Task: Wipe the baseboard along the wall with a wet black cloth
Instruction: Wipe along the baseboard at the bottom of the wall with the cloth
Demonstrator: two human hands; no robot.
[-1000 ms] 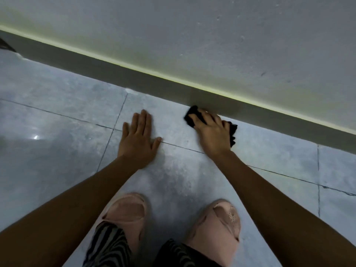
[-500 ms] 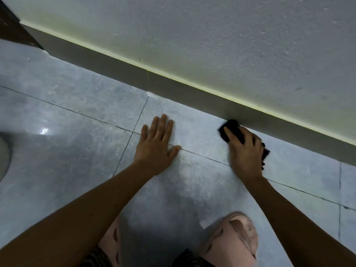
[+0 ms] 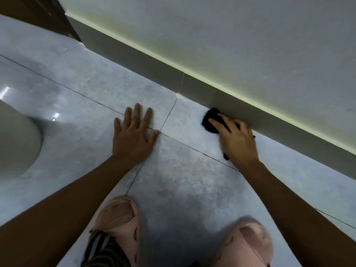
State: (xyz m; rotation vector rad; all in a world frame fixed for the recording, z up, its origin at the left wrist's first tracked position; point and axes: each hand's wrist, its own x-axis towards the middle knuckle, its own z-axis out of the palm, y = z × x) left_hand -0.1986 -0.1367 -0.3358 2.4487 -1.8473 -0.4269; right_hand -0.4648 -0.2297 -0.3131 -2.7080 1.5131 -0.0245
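Observation:
A grey baseboard [image 3: 146,60] runs diagonally from upper left to lower right along the foot of a pale wall, with a yellowish strip on its top edge. My right hand [image 3: 238,140] presses a black cloth [image 3: 212,122] against the bottom of the baseboard where it meets the floor; the cloth sticks out past my fingertips and a corner shows under my wrist. My left hand [image 3: 133,134] lies flat on the grey floor tile, fingers spread, holding nothing, to the left of the cloth.
A dark wooden door frame [image 3: 41,15] stands at the upper left where the baseboard ends. A rounded beige object [image 3: 15,139] sits at the left edge. My two feet in pink slippers [image 3: 119,218] are on the tiles [image 3: 82,105] below my hands.
The view has shifted so more of the wall's left end and the door frame show. My right hand with the cloth has slid along the baseboard. My left hand stays flat on the floor.

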